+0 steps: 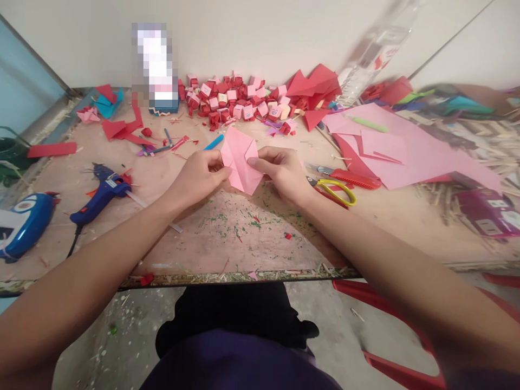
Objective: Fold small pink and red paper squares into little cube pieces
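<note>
A creased pink sheet of folded paper (242,162) is held up between both hands, over the middle of the table. My left hand (203,172) pinches its left edge, thumb in front. On the opposite edge, my right hand (280,169) grips with the thumb pressed on the paper's face and the fingers behind. Just behind the left hand lies a blue pen-like stick (214,142). Scissors with yellow handles (337,190) and a red-handled cutter (355,177) lie beside my right hand.
Small red and pink paper cubes (235,100) are heaped along the back wall. Pink sheets (422,146) spread at right, near a clear bottle (376,54). At left are a blue glue gun (99,195) and a blue-and-white device (30,222). Green scraps (244,222) litter the front.
</note>
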The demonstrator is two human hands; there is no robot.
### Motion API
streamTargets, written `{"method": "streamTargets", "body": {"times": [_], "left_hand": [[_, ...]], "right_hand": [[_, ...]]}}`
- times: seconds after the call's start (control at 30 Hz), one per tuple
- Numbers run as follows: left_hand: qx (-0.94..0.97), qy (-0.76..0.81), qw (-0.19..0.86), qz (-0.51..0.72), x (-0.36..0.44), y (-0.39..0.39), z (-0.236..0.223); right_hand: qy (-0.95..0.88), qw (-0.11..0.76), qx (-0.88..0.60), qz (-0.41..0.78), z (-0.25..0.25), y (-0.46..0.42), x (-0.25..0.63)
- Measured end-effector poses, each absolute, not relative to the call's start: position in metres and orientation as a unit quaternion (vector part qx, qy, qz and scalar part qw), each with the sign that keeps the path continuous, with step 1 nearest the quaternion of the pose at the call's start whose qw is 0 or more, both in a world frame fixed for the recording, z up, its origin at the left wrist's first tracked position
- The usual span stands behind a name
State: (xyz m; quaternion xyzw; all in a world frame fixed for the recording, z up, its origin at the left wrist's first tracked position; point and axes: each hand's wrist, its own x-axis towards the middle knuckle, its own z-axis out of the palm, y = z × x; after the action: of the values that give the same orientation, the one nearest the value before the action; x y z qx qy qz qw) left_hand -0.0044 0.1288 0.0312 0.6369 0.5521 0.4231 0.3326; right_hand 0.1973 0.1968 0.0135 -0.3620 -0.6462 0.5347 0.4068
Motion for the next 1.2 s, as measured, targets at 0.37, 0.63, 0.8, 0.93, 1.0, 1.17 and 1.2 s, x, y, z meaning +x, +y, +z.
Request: {"method": "streamTargets", "body": {"times": [0.37,0.63,0.8,0.93,1.0,1.17,1.2], "left_hand": [[0.54,0.594,0.284,0.525,-0.02,0.144,0.032],[0.665,0.542,0.323,0.4,-0.011,0.136,0.033],[0.662,0.551,0.315,0.398,-0.009,0.134,0.028],[0.647,0.545,0.323,0.424,-0.011,0.137,0.024],[0.637,0.532,0.349,0.435,-0.011,0.137,0.024],[0.6,0.516,0.403,0.46,-0.009,0.137,0.025],[0.589,0.517,0.416,0.462,-0.009,0.137,0.025]], "right_hand": [[-0.652,0.388,-0.393,0.519,0.011,0.201,0.2],[-0.747,0.308,-0.319,0.495,0.017,0.201,0.203],[-0.71,0.31,-0.341,0.533,0.015,0.204,0.204],[-0.668,0.312,-0.348,0.579,0.014,0.205,0.204],[-0.662,0.309,-0.344,0.589,0.014,0.204,0.204],[-0.632,0.322,-0.347,0.614,0.013,0.203,0.202],[-0.624,0.325,-0.346,0.621,0.013,0.202,0.201]]}}
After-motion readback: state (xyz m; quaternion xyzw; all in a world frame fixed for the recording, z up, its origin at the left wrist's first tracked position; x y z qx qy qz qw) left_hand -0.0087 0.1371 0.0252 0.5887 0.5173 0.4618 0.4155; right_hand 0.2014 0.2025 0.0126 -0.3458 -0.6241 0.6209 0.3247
